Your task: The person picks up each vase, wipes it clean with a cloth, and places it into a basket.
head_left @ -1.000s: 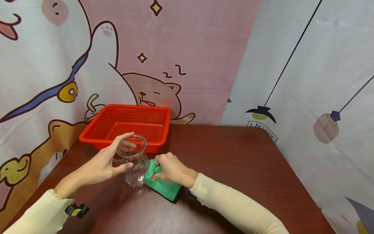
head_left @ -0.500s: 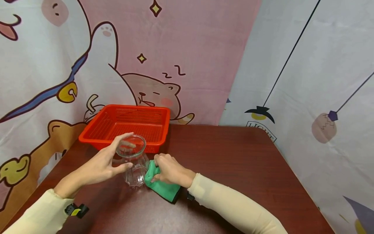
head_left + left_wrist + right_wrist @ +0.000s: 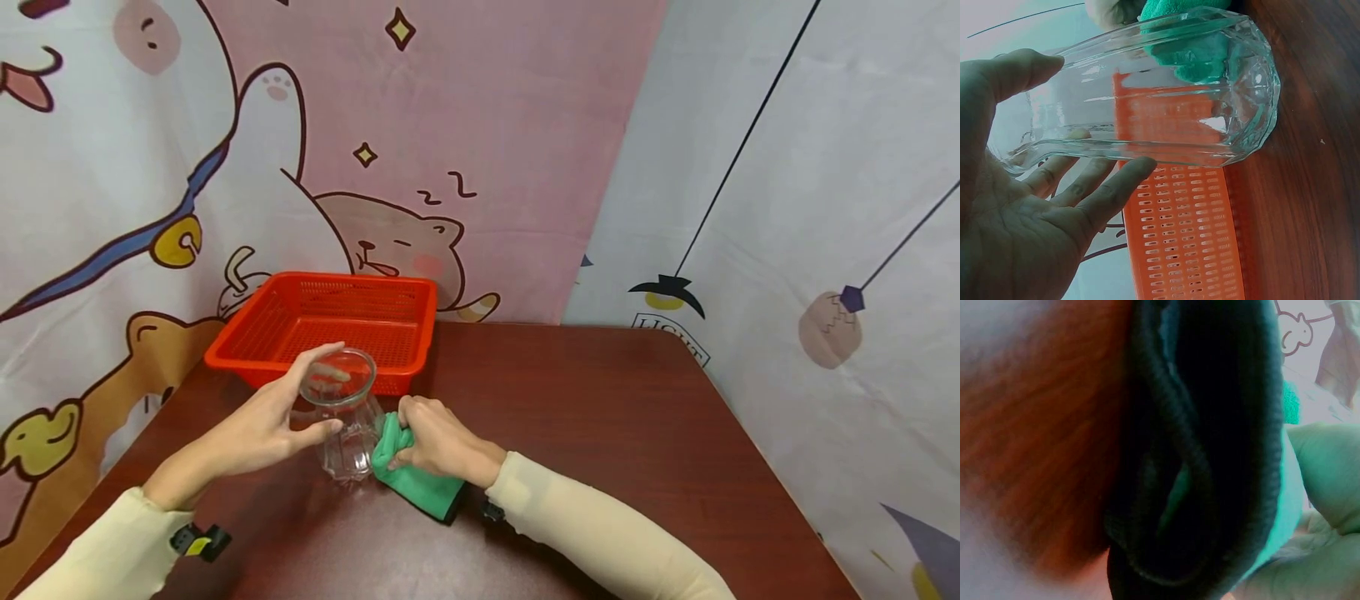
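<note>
A clear ribbed glass vase (image 3: 343,421) stood upright on the table, left of centre in the lower half of the head view — flared rim on top, faceted base below. A green cloth (image 3: 415,482), bunched and backed in black, lay just right of it, its upper fold pressed against the vase's lower side — the rest trailed toward the lower right.

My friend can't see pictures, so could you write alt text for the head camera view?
A person's left hand grips a clear glass vase standing on a dark red-brown table, while the right hand presses a bunched green cloth against the vase's side. An orange plastic basket sits behind them, in front of cartoon-print curtains.
</note>
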A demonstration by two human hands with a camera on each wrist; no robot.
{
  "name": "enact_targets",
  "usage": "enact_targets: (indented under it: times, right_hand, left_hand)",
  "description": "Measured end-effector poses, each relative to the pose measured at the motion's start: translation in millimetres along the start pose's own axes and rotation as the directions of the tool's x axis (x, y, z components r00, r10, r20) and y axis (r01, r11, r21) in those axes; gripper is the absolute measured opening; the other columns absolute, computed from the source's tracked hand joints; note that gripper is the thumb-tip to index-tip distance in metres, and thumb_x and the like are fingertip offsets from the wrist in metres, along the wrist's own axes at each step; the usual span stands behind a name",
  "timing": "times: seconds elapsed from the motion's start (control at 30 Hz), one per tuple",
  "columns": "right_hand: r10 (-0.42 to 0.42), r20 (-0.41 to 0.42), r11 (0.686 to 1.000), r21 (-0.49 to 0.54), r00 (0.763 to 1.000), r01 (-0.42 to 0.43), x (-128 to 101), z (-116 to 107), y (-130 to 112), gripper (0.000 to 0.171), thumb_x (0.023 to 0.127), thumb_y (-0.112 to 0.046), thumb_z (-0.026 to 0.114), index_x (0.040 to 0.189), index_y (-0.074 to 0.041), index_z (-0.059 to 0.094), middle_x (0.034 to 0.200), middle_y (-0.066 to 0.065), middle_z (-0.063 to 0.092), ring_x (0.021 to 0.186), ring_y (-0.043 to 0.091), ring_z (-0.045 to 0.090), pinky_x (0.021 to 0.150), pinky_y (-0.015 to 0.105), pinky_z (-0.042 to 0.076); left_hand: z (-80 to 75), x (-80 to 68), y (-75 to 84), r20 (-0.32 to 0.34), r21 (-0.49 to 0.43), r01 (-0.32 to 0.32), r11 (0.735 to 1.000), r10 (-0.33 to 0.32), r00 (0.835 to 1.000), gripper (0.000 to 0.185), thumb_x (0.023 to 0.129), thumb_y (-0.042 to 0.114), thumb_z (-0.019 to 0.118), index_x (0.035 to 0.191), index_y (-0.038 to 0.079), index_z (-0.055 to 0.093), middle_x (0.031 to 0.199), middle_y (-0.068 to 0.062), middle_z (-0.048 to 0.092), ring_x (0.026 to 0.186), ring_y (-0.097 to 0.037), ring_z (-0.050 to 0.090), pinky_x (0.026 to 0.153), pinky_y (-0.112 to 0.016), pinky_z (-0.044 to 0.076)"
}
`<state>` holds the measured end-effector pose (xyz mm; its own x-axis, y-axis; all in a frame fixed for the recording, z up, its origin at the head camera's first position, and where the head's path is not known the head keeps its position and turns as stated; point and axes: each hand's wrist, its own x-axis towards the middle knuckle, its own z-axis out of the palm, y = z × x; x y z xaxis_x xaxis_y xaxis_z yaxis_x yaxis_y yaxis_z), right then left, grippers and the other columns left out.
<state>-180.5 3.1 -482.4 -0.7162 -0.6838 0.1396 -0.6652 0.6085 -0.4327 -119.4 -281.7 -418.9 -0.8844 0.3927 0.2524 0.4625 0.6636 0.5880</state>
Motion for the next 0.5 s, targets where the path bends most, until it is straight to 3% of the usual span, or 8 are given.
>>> enact_targets:
  times: [0.5]
  right_hand:
    - [0.003, -0.060, 0.997, 0.079, 0.998, 0.002, -5.9, -2.0, -1.3, 0.052, 0.088, -0.031, 0.106, 0.099, -0.015, 0.058, 0.089, -0.006, 0.054, 0.079, 0.006, 0.051, 0.070, 0.019, 0.046]
  left_hand:
    - [2.3, 0.5, -1.6, 0.000, 0.015, 0.016, 1.000, -0.016, 1.000, 0.106, 0.103, 0.027, 0.093, 0.181, 0.037, 0.023, 0.144, -0.004, 0.077, 0.123, -0.020, 0.078, 0.092, -0.036, 0.065]
